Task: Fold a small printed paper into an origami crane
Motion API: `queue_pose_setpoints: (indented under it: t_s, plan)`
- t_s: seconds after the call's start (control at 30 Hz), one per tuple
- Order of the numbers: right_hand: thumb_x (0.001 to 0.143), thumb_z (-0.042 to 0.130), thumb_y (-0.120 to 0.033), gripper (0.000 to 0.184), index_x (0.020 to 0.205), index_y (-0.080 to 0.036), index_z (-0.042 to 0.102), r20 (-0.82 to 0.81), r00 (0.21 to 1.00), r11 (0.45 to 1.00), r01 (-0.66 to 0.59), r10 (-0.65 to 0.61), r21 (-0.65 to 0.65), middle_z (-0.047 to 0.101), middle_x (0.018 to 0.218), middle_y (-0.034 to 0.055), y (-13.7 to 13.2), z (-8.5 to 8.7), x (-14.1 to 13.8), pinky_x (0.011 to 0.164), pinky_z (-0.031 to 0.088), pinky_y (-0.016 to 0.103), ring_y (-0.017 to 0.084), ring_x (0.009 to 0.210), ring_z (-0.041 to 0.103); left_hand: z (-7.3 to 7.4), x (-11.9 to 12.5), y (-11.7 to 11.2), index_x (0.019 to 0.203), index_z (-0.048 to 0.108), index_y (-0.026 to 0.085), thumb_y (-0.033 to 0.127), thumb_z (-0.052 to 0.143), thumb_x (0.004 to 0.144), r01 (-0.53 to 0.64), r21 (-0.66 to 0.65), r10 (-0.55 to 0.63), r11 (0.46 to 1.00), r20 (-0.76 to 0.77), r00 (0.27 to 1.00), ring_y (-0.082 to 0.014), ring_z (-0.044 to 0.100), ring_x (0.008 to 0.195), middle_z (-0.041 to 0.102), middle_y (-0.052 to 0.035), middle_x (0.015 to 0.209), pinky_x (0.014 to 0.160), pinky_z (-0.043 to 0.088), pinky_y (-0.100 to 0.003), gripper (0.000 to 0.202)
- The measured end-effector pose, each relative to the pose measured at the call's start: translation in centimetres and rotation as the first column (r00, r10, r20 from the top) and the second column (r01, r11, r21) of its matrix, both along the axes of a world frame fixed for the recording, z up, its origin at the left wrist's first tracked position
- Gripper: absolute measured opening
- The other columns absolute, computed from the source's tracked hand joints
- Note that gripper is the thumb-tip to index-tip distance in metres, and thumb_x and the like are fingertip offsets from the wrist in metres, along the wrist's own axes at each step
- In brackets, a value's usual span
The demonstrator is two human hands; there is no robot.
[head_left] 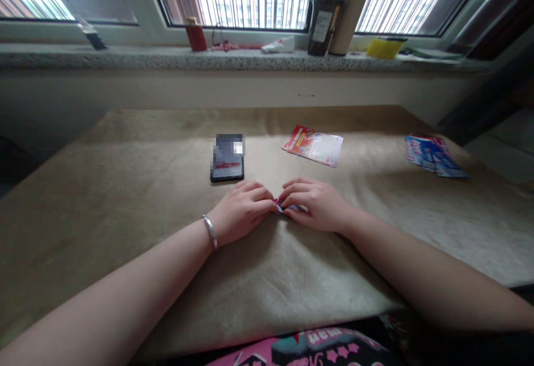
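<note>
My left hand point(246, 210) and my right hand point(314, 204) meet low over the middle of the table. Between their fingertips is a small folded piece of printed paper point(278, 206), pink and whitish-blue where it shows. Fingers of both hands pinch it and cover most of it. A silver bracelet point(210, 232) circles the left wrist. Just beyond the left hand lies a phone point(227, 160) with its screen lit. Past the right hand rests a red and white printed sheet point(314, 146).
Several blue and red printed papers point(434, 156) lie in a loose pile at the table's right. A tan cloth covers the table point(125, 204). Along the stone windowsill point(146, 59) stand a red container point(196, 35), a dark lidded jar point(323, 24) and a yellow item point(384, 48).
</note>
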State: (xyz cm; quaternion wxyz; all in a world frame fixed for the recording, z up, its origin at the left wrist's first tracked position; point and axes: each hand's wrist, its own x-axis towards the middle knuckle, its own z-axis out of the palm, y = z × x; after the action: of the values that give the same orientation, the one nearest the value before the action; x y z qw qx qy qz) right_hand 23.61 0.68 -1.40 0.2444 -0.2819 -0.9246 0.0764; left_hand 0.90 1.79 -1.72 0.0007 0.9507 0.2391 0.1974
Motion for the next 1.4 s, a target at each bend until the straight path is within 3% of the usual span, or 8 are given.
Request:
queue_pose_setpoints:
  t_s: [0.13, 0.43, 0.53, 0.67, 0.87, 1.1, 1.23, 1.4]
  plan:
    - [0.086, 0.053, -0.018, 0.017, 0.088, -0.022, 0.069, -0.011, 1.000, 1.000, -0.006, 0.006, -0.011, 0.070, 0.090, 0.0038, 0.41, -0.38, 0.10, 0.083, 0.050, 0.032, 0.018, 0.093, 0.060, -0.33, -0.22, 0.30, 0.093, 0.068, 0.026, 0.018, 0.045, 0.092, -0.113, 0.001, 0.113, 0.994, 0.031, 0.993, -0.0163, 0.055, 0.084, 0.067, -0.0011, 0.088, 0.078, 0.040, -0.032, 0.023]
    - [0.083, 0.051, -0.010, 0.023, 0.091, -0.022, 0.069, 0.008, 1.000, 0.998, 0.007, -0.008, 0.062, 0.070, 0.099, 0.0030, 0.85, -0.84, 0.20, 0.089, 0.049, 0.035, 0.020, 0.104, 0.056, -0.38, -0.09, -0.05, 0.097, 0.067, 0.022, 0.020, 0.048, 0.091, 0.016, 0.013, -0.016, 1.000, 0.019, 1.000, -0.0144, 0.058, 0.082, 0.065, -0.0040, 0.094, 0.070, 0.048, -0.025, 0.020]
    - [0.084, 0.049, -0.011, 0.024, 0.092, -0.022, 0.069, 0.016, 1.000, 0.997, 0.016, -0.017, 0.072, 0.070, 0.101, 0.0018, 0.90, -0.87, 0.22, 0.090, 0.049, 0.035, 0.020, 0.105, 0.057, -0.65, -0.21, 0.17, 0.098, 0.067, 0.023, 0.019, 0.048, 0.092, 0.002, -0.011, -0.001, 1.000, 0.021, 1.000, -0.0141, 0.060, 0.088, 0.065, -0.0033, 0.096, 0.084, 0.049, -0.030, 0.020]
    - [0.084, 0.053, -0.015, 0.021, 0.096, -0.023, 0.069, 0.046, 0.998, 0.995, 0.039, -0.043, 0.093, 0.070, 0.104, 0.0019, 0.84, -0.97, 0.26, 0.090, 0.050, 0.035, 0.020, 0.107, 0.057, -0.64, -0.28, 0.41, 0.099, 0.066, 0.022, 0.019, 0.048, 0.091, -0.020, -0.018, 0.021, 1.000, 0.031, 0.999, -0.0152, 0.060, 0.100, 0.067, -0.0027, 0.103, 0.106, 0.036, -0.042, 0.020]
    - [0.089, 0.052, -0.022, 0.018, 0.098, -0.023, 0.067, 0.151, 0.987, 0.983, 0.020, -0.049, 0.184, 0.070, 0.108, 0.0008, 0.60, -0.69, 0.24, 0.088, 0.049, 0.033, 0.020, 0.108, 0.059, -0.21, -0.20, 0.24, 0.097, 0.066, 0.023, 0.021, 0.049, 0.090, -0.075, -0.035, 0.074, 0.997, -0.015, 0.997, -0.0165, 0.060, 0.101, 0.067, -0.0019, 0.102, 0.108, 0.031, -0.045, 0.018]
    - [0.092, 0.050, -0.025, 0.017, 0.093, -0.020, 0.067, 0.224, 0.971, 0.938, 0.002, -0.085, 0.347, 0.070, 0.107, 0.0000, 0.28, -0.10, 0.05, 0.084, 0.046, 0.032, 0.019, 0.104, 0.060, -0.13, -0.13, 0.33, 0.096, 0.066, 0.023, 0.018, 0.051, 0.088, -0.055, -0.083, 0.055, 0.995, -0.004, 0.998, -0.0166, 0.060, 0.098, 0.068, -0.0032, 0.101, 0.099, 0.038, -0.040, 0.018]
    - [0.092, 0.052, -0.024, 0.016, 0.092, -0.021, 0.068, 0.223, 0.972, 0.954, 0.007, -0.077, 0.301, 0.071, 0.104, 0.0010, 0.17, -0.19, -0.13, 0.082, 0.046, 0.032, 0.019, 0.103, 0.059, -0.01, -0.01, 0.35, 0.093, 0.067, 0.021, 0.017, 0.050, 0.088, -0.043, -0.091, 0.043, 0.995, 0.000, 0.999, -0.0165, 0.061, 0.093, 0.068, -0.0041, 0.098, 0.092, 0.042, -0.036, 0.018]
    - [0.087, 0.056, -0.022, 0.015, 0.086, -0.024, 0.070, 0.106, 0.991, 0.991, 0.069, -0.081, 0.112, 0.072, 0.095, 0.0015, 0.58, -0.59, -0.11, 0.079, 0.047, 0.030, 0.018, 0.094, 0.060, 0.04, 0.09, 0.31, 0.092, 0.066, 0.021, 0.016, 0.050, 0.087, -0.045, -0.099, 0.046, 0.994, 0.007, 0.999, -0.0163, 0.060, 0.089, 0.068, -0.0035, 0.096, 0.087, 0.044, -0.035, 0.018]
